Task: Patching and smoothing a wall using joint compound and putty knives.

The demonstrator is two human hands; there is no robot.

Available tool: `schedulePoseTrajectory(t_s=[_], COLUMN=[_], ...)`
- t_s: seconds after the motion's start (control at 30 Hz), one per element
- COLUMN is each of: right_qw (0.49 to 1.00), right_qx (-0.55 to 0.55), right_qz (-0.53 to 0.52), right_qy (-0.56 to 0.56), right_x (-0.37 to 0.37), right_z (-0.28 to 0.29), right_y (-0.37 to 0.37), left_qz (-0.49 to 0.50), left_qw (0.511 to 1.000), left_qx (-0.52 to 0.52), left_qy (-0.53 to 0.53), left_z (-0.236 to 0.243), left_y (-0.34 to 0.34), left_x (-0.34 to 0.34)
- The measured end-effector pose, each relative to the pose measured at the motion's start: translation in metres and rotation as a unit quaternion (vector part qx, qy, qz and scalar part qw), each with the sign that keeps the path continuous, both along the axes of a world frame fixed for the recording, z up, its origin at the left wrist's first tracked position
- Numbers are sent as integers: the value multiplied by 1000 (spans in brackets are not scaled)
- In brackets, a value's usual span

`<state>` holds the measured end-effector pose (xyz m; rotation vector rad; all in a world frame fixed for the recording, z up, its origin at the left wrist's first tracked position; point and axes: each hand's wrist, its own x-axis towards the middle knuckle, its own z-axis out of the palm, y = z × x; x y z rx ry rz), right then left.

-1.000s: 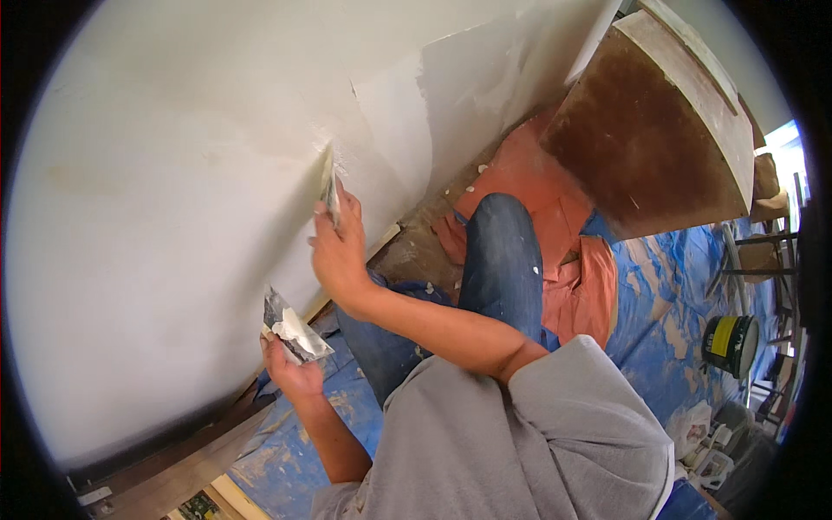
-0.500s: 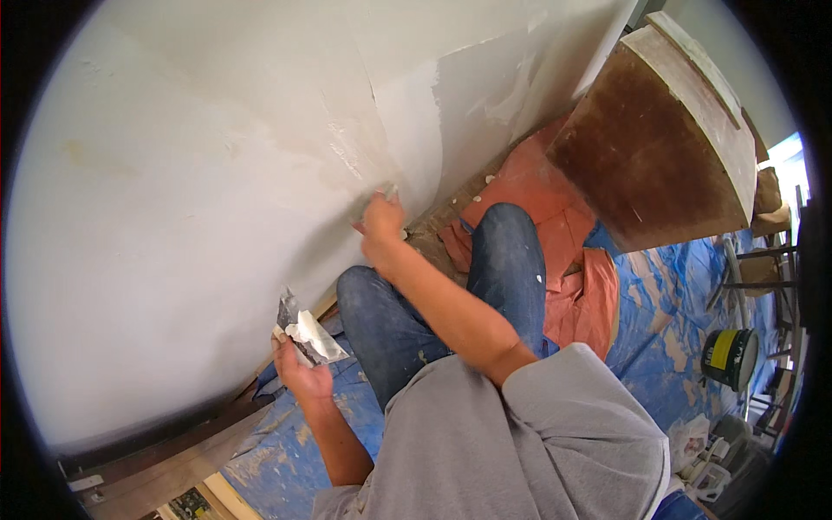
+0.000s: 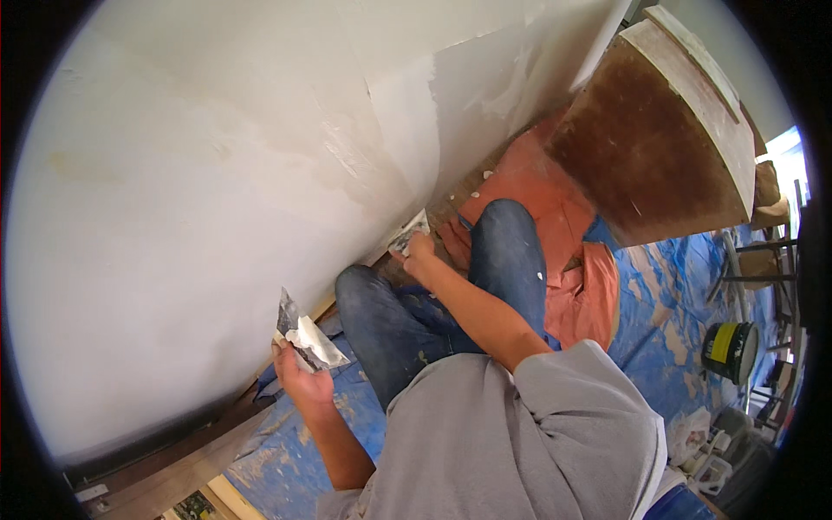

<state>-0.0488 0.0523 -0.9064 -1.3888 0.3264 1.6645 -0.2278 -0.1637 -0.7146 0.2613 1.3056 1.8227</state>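
L hand (image 3: 303,382) has fingers wrapped on the near side of a flat grey metal scraper blade (image 3: 289,315), w/ a good dollop of creamy white filler (image 3: 314,343) on it, so prob. plenty left to spread. R hand (image 3: 419,253) is closed on a wide, white-smeared metal filling knife (image 3: 409,230), low by the foot of the off-white plastered wall (image 3: 191,243); can't tell if its edge touches. Judging by the wall, work's part done: broad area looks coated & fairly smooth, but shiny raised streaks (image 3: 342,154) sit near the R side & a thin dark crack-like line (image 3: 367,88) shows above, so some smoothing prob. left. Ragged-edged greyer patch (image 3: 472,100) further R: uncoated or just different finish, can't say. Crumpled orange-red sheet (image 3: 598,295) lies beside the blue-jeaned knees (image 3: 511,247)
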Motion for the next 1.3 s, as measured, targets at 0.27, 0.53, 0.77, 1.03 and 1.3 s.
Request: schedulePoseTrajectory(t_s=[0.27,0.53,0.77,1.03,1.3], right_qw=[996,989,944,876,416], right_qx=[11,117,325,454,784], right_qz=[53,32,37,160,253], right_qy=[74,85,53,32,-385], right_x=[-6,-22,-18,40,89], right_z=[-59,134,291,232,199], right_y=[56,35,0,-82,-85], left_qz=[-32,-1,-70,-36,-36], left_qw=[999,1000,996,998,988], left_qx=[5,9,46,40,67], left_qy=[16,18,18,-32,-137], left_z=[4,14,12,5,6], left_y=[2,4,16,60,97], left_x=[7,14,9,46,98])
